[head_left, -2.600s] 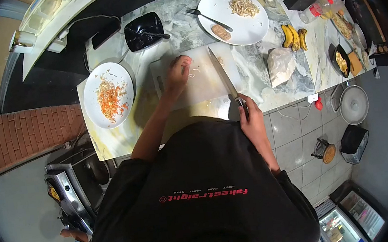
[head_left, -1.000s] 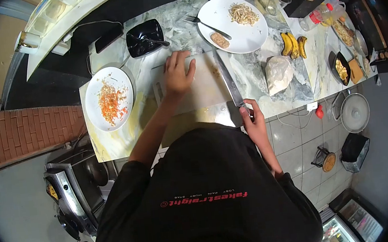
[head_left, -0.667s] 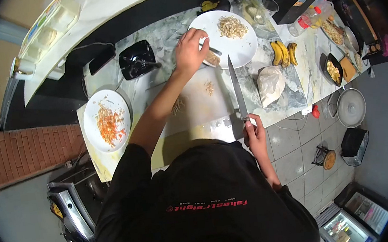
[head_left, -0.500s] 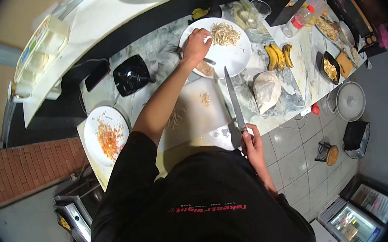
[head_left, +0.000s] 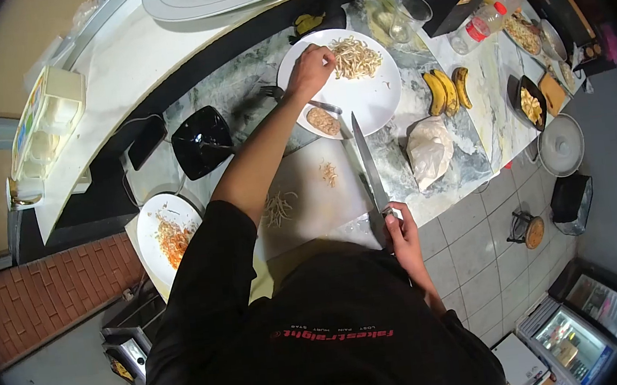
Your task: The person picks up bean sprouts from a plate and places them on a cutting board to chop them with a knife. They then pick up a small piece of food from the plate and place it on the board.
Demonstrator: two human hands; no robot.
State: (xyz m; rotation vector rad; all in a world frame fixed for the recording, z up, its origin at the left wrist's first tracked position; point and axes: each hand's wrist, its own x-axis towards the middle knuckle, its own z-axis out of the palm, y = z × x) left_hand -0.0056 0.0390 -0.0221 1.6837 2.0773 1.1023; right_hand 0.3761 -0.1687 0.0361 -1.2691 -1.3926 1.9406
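My left hand (head_left: 312, 70) is over the white plate (head_left: 381, 98), its fingers curled together at the left edge of a pile of bean sprouts (head_left: 356, 57). What lies between the fingertips is hidden. My right hand (head_left: 403, 236) grips the handle of a long knife (head_left: 367, 158), whose blade points away from me with its tip at the plate's near rim. On the plate, a tan mash (head_left: 323, 121) sits beside a metal utensil (head_left: 327, 106) that passes under my left wrist. The cutting board (head_left: 314, 211) before me bears loose sprouts (head_left: 278, 208) and small chopped bits (head_left: 329, 174).
At left are a plate of shredded orange food (head_left: 174, 237), a black bowl (head_left: 202, 142) and a phone (head_left: 147, 142). Bananas (head_left: 442, 93) and a whitish bag (head_left: 430, 151) lie to the right. Farther right stand a bottle (head_left: 483, 27) and a dark bowl of food (head_left: 531, 105).
My left hand is slightly nearer the sprout pile, fingers still curled. My right hand keeps hold of the knife. The whole view has shifted a little.
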